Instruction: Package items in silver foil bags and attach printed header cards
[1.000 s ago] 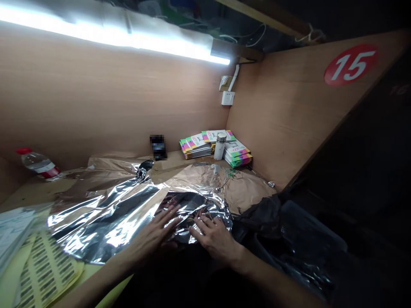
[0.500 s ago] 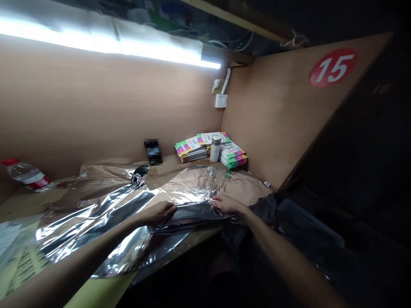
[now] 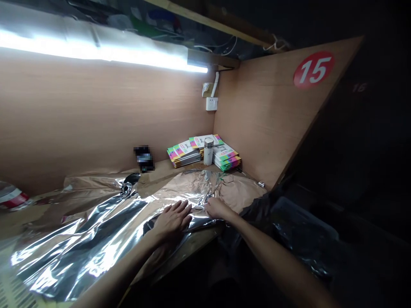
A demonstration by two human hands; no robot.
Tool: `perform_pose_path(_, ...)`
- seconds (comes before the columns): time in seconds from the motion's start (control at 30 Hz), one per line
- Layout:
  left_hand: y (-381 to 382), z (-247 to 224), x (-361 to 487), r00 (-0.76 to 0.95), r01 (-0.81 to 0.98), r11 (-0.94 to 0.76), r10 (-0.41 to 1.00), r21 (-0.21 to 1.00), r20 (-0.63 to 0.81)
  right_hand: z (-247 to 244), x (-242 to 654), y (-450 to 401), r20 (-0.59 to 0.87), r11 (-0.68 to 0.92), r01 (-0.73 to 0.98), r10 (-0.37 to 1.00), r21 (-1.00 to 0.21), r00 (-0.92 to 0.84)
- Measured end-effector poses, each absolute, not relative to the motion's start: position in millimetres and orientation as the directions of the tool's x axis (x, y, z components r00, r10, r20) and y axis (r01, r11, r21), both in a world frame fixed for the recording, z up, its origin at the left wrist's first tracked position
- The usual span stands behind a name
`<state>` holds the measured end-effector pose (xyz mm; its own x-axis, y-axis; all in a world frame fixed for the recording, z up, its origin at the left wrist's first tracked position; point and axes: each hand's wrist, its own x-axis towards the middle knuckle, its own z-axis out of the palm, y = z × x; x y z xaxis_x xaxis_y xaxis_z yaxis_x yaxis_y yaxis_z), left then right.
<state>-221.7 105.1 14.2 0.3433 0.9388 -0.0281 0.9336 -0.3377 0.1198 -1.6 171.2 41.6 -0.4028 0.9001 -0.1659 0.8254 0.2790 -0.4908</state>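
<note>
A large sheet of shiny silver foil film [image 3: 105, 226] is spread over the table, wrinkled and reflecting the light. My left hand [image 3: 173, 217] lies flat on the film near the table's front edge, its fingers stretched out and slightly spread. Just to the right of it, my right hand [image 3: 218, 208] is closed, with the film's surface pinched or pressed under its curled fingers. Its fingertips are partly hidden. Dark material shows under the film by my left wrist.
Behind the film stand a white flask [image 3: 208, 152] and stacks of colourful printed booklets [image 3: 184, 153]. A red-labelled bottle [image 3: 13, 196] is at the left edge. A wooden partition [image 3: 257, 115] rises at the right, with a clear plastic bin [image 3: 305, 222] in shadow below it.
My left hand has gone from gripping the film's edge to lying flat on it. The film's front edge is folded down or flattened. The view has shifted slightly right.
</note>
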Motion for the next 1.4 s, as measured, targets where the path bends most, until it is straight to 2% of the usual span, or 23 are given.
perform_pose_path(0.07,107,7,-221,0.324,0.941,-0.322,0.946,0.107,-0.001,39,-9,151,-0.042,0.319,0.846,0.928,-0.427,-0.371)
perform_pose_path(0.13,106,4,-220,0.328,0.94,-0.328,0.945,0.091,0.014,29,-13,130,0.106,0.47,0.813,0.879,-0.343,-0.464)
perform_pose_path(0.2,104,5,-225,0.346,0.936,-0.346,0.938,0.058,0.016,16,-14,116,0.159,0.609,0.748,0.792,-0.265,-0.589)
perform_pose_path(0.3,99,10,-252,0.335,0.942,-0.335,0.942,0.013,0.01,3,-11,112,0.082,0.627,0.735,0.773,-0.259,-0.63)
perform_pose_path(0.47,96,18,-300,0.315,0.947,-0.314,0.949,0.059,-0.01,9,-3,118,0.011,0.633,0.719,0.752,-0.286,-0.659)
perform_pose_path(0.6,78,25,-279,0.301,0.952,-0.303,0.953,0.035,0.037,7,11,96,0.005,0.73,0.642,0.661,-0.235,-0.75)
perform_pose_path(0.67,60,25,-252,0.429,0.898,-0.43,0.903,0.09,0.029,3,19,80,0.04,0.794,0.579,0.595,-0.187,-0.803)
perform_pose_path(0.73,39,26,-224,0.562,0.804,-0.553,0.827,0.218,0.024,7,30,68,0.061,0.835,0.522,0.538,-0.172,-0.841)
perform_pose_path(0.8,19,34,-205,0.543,0.731,-0.527,0.834,0.434,0.097,27,41,63,0.142,0.852,0.483,0.513,-0.2,-0.847)
perform_pose_path(0.83,10,42,-200,0.492,0.694,-0.479,0.86,0.537,0.131,41,46,63,0.244,0.848,0.479,0.525,-0.225,-0.815)
perform_pose_path(0.87,3,52,-198,0.419,0.65,-0.416,0.894,0.636,0.157,57,50,65,0.385,0.83,0.491,0.557,-0.264,-0.735)
perform_pose_path(0.93,-9,76,-200,0.216,0.509,-0.26,0.961,0.821,0.171,86,50,68,0.625,0.739,0.509,0.66,-0.441,-0.416)
perform_pose_path(0.97,-14,87,-202,0.098,0.397,-0.184,0.983,0.899,0.158,96,44,69,0.636,0.674,0.463,0.725,-0.575,-0.265)
perform_pose_path(1.0,-19,95,-203,-0.005,0.247,-0.116,0.993,0.962,0.121,101,34,69,0.567,0.598,0.367,0.799,-0.713,-0.199)
perform_pose_path(1.03,-23,101,-204,-0.09,0.066,-0.055,0.994,0.996,0.061,103,21,67,0.45,0.499,0.24,0.863,-0.833,-0.232)
perform_pose_path(1.07,-28,104,-205,-0.142,-0.097,-0.014,0.99,0.995,0.0,100,5,65,0.322,0.378,0.105,0.881,-0.92,-0.347)
perform_pose_path(1.13,-36,99,-209,-0.153,-0.271,0.021,0.986,0.962,-0.064,87,-27,59,0.162,0.12,-0.11,0.786,-0.987,-0.596)
perform_pose_path(1.2,-46,86,-218,-0.121,-0.315,0.047,0.989,0.948,-0.089,72,-53,54,0.121,-0.058,-0.223,0.696,-0.973,-0.708)
perform_pose_path(1.3,-66,67,-241,-0.055,-0.29,0.111,0.99,0.951,-0.132,61,-72,51,0.059,-0.198,-0.216,0.594,-0.956,-0.802)
perform_pose_path(1.4,-87,60,-265,-0.154,-0.173,0.079,0.982,0.982,-0.106,60,-84,48,0.038,-0.302,-0.212,0.493,-0.929,-0.869)
